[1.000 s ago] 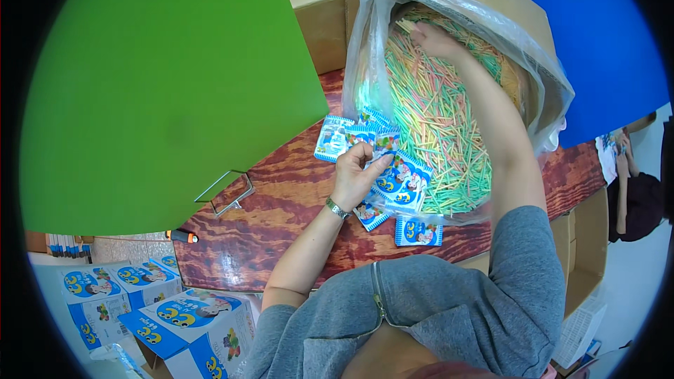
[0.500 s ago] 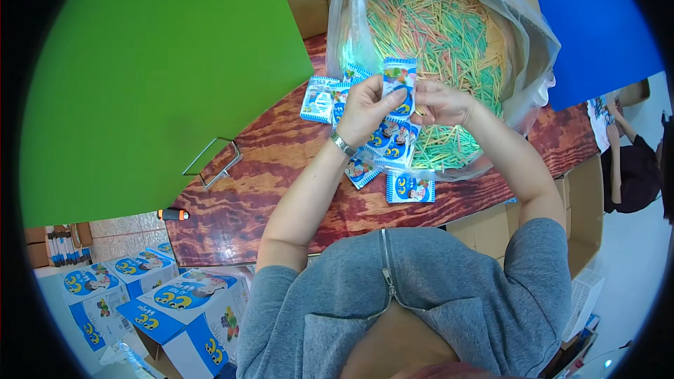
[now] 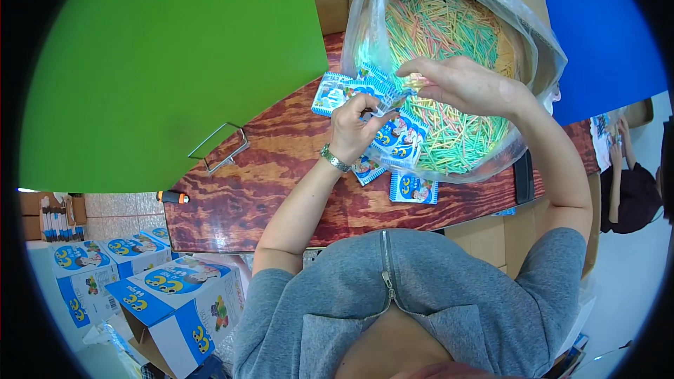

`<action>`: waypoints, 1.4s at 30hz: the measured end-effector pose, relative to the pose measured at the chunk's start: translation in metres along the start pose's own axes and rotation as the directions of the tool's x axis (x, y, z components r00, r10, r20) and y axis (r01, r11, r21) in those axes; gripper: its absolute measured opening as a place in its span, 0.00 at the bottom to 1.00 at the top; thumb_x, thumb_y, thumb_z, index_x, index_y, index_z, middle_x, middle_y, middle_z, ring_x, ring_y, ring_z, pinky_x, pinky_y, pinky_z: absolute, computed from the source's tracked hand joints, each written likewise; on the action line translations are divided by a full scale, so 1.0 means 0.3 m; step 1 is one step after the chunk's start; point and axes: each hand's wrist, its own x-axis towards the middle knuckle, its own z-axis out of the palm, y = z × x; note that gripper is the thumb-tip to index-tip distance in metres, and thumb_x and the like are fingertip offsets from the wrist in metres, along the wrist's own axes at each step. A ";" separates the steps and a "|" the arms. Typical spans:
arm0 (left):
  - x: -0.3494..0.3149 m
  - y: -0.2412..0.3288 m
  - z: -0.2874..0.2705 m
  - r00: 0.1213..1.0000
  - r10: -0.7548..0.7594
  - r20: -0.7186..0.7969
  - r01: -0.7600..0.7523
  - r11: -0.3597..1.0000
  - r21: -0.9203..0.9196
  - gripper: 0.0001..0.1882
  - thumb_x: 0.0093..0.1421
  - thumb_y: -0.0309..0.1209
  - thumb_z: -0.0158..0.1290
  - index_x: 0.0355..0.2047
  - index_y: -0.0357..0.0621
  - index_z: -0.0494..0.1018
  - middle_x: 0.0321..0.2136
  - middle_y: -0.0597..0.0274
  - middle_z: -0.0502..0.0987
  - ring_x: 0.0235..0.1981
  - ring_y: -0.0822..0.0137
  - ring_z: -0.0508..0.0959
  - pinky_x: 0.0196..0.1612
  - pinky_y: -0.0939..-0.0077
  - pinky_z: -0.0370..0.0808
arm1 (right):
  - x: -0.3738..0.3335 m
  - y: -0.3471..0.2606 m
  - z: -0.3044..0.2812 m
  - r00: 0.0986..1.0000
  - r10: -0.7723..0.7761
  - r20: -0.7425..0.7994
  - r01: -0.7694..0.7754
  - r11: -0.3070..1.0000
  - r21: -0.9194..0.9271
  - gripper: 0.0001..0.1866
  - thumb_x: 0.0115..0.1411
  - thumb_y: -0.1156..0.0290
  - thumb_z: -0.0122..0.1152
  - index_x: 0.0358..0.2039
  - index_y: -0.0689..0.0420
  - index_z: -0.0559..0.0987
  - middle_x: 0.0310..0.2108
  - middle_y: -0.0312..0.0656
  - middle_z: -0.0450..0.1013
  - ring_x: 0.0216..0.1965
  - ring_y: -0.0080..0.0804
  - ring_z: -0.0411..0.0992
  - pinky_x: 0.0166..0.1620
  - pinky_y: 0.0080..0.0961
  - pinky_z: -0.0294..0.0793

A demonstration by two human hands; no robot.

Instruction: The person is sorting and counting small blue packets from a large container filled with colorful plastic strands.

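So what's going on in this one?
A person pinches a small packet in the left hand. The right hand is beside it, above coloured sticks in an open clear bag; whether it holds any is hard to tell. More packets lie on the table near the bag.

A green panel [image 3: 168,77] fills the upper left, its edge crossing the red-brown, wood-grained table [image 3: 270,161]; a wire frame [image 3: 229,159] sits at that edge. Near the table's left corner is an orange-and-black tool [image 3: 173,197]. Blue-and-white cartons [image 3: 210,309] stand at lower left. A blue panel [image 3: 597,35] fills the upper right; below it, a co-worker [image 3: 635,200] in dark clothing. A brown box [image 3: 484,238] lies past the table's near edge.
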 end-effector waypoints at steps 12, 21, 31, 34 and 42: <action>-0.010 -0.001 -0.038 0.999 -0.025 0.022 0.027 0.998 -0.065 0.15 0.47 0.27 0.70 0.29 0.41 0.74 0.24 0.68 0.77 0.24 0.80 0.75 0.27 0.83 0.73 | 0.068 -0.030 -0.027 0.984 -0.091 0.152 0.089 0.996 0.017 0.33 0.64 0.69 0.55 0.67 0.47 0.55 0.19 0.48 0.70 0.23 0.49 0.73 0.29 0.44 0.68; -0.009 0.019 -0.050 0.997 0.079 -0.021 -0.079 0.997 -0.007 0.14 0.46 0.26 0.69 0.28 0.41 0.74 0.24 0.63 0.78 0.23 0.72 0.77 0.26 0.78 0.73 | 0.085 -0.049 -0.045 0.955 -0.071 0.289 0.111 0.986 -0.124 0.36 0.63 0.68 0.57 0.67 0.55 0.53 0.21 0.52 0.73 0.26 0.51 0.75 0.30 0.45 0.71; 0.019 0.049 -0.054 0.974 0.227 -0.002 -0.225 0.966 0.124 0.13 0.51 0.25 0.64 0.37 0.39 0.76 0.25 0.57 0.77 0.25 0.60 0.78 0.29 0.69 0.73 | 0.202 -0.262 -0.092 0.833 0.299 0.466 -0.041 0.872 -0.487 0.42 0.58 0.64 0.64 0.67 0.60 0.53 0.29 0.55 0.77 0.33 0.50 0.77 0.39 0.45 0.75; 0.002 0.039 -0.051 0.987 0.154 -0.047 -0.150 0.987 0.064 0.16 0.51 0.25 0.65 0.40 0.38 0.76 0.26 0.56 0.78 0.27 0.60 0.79 0.30 0.69 0.74 | 0.159 -0.170 -0.085 0.972 0.011 0.234 0.070 0.940 -0.334 0.45 0.54 0.62 0.68 0.67 0.56 0.54 0.31 0.53 0.77 0.32 0.48 0.78 0.37 0.42 0.76; -0.006 0.002 -0.061 0.995 -0.092 0.037 0.096 0.990 -0.099 0.10 0.63 0.26 0.52 0.43 0.37 0.76 0.32 0.51 0.79 0.32 0.60 0.80 0.35 0.71 0.75 | 0.122 -0.032 0.105 0.987 -0.016 -0.159 0.016 1.000 0.003 0.30 0.55 0.66 0.68 0.58 0.55 0.70 0.36 0.46 0.77 0.33 0.42 0.79 0.34 0.31 0.78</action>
